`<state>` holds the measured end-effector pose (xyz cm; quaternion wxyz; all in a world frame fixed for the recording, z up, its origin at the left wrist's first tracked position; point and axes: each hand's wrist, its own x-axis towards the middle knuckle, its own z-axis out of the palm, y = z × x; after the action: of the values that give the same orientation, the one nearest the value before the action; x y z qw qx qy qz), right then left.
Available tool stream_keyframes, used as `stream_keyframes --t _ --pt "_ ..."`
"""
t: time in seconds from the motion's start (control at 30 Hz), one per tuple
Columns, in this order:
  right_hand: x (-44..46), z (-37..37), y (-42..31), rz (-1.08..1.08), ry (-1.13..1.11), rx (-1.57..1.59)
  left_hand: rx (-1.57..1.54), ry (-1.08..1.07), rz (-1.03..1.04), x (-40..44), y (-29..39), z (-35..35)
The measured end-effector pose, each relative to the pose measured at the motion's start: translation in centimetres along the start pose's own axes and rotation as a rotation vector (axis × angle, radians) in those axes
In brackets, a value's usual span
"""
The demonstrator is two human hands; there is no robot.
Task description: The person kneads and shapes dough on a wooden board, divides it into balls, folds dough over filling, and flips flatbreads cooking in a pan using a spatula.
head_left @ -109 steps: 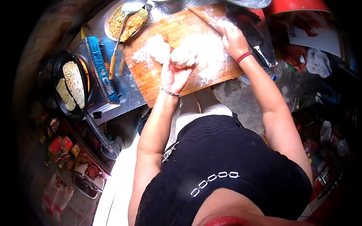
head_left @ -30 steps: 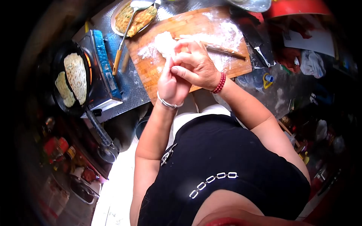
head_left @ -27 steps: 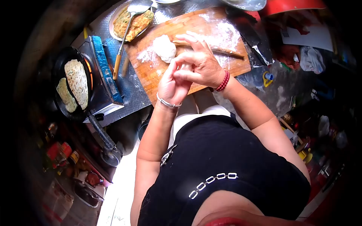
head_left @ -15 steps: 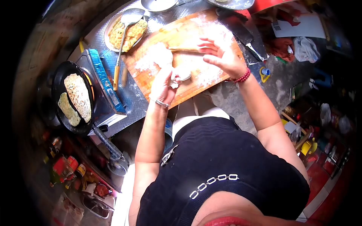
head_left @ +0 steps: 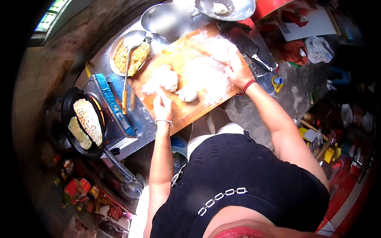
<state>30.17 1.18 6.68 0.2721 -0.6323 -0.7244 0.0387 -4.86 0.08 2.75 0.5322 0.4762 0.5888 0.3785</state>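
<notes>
On the floured wooden board (head_left: 186, 115) lie a larger lump of dough (head_left: 168, 80) and a smaller dough piece (head_left: 187, 95). My left hand (head_left: 162, 107) is at the board's near left edge, just below the larger lump, its fingers drawn together. Whether a scrap is pinched in them I cannot make out. Over the bright flour at the board's right side, my right hand (head_left: 239, 74) reaches leftward with fingers stretched out, the tips washed out by glare. A red bead bracelet circles that wrist.
Left of the board stand a bowl of yellowish filling (head_left: 137, 59) with a ladle (head_left: 126, 75) across it and a pan (head_left: 68, 133) holding two flatbreads (head_left: 88, 119) on a lit stove. A large knife (head_left: 260, 61) lies on the right; metal bowls (head_left: 149, 20) are behind.
My left hand has drawn back from the smaller dough piece, which now rests on the board. My right hand has gone from raised with spread fingers to down by the flour. The view has shifted.
</notes>
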Motion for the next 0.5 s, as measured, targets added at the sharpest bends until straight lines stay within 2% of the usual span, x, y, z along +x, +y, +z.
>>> stream_keyframes --t 0.07,0.13,0.27,0.33,0.4,0.47,0.5 --pt "0.0 -0.2 2.1 0.311 -0.071 0.115 0.085 0.112 0.021 -0.2 -0.4 0.7" --pt "1.2 -0.7 3.4 0.397 -0.089 0.071 0.037 0.135 -0.001 0.0 -0.9 0.5" --pt "6.5 0.6 4.7 0.383 -0.135 -0.055 0.082 0.237 -0.066 -0.7 0.8 0.8" --pt "9.4 2.1 5.5 0.328 -0.063 -0.104 0.079 0.26 -0.115 -0.7 0.9 0.8" --pt "11.2 2.8 6.1 0.15 0.04 -0.19 0.002 0.257 -0.105 -0.7 0.9 1.0" --pt "12.3 2.8 6.3 0.043 0.013 -0.419 0.08 0.266 -0.074 -0.8 0.9 1.1" --pt "12.3 2.6 5.6 -0.019 0.105 -0.385 0.115 0.276 -0.061 -0.9 0.5 1.1"
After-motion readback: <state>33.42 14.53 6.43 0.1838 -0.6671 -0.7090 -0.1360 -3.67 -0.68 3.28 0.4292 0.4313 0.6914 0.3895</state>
